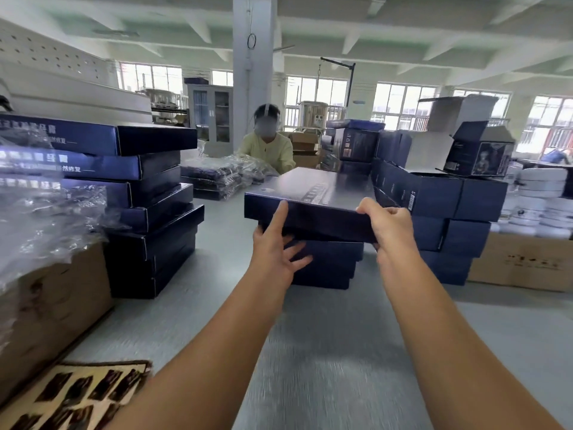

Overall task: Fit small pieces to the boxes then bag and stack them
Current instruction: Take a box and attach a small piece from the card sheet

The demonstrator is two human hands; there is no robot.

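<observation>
- A large workshop with rows of windows and a white pillar (252, 72) holds a long grey table (325, 352), on which a short middle stack (328, 265) of dark blue boxes sits.
- The flat dark blue box (316, 193) is held level just above the middle stack, its near edge towards the camera.
- The left hand (273, 249) is at the near left of that box, thumb straight up against its side. The fingers are spread wide and fairly straight beneath it, in front of the middle stack.
- The right hand (390, 231) grips the box's near right corner, fingers curled over the top edge.
- Left of the middle stack, well apart, stands a taller left stack (148, 193) of the same boxes, some pieces askew.
- Further left, crumpled clear plastic bags (46, 218) lie on a brown carton (52, 305).
- Nearer the camera and left of the middle stack lies a tray (77, 395) of small dark pieces.
- Behind the middle stack, another person (269, 147) in pale yellow sits beside bagged boxes (223, 175).
- Right of the middle stack, close by, is a wall of blue cartons (449, 218), with a second brown carton (524, 262) beyond it.
</observation>
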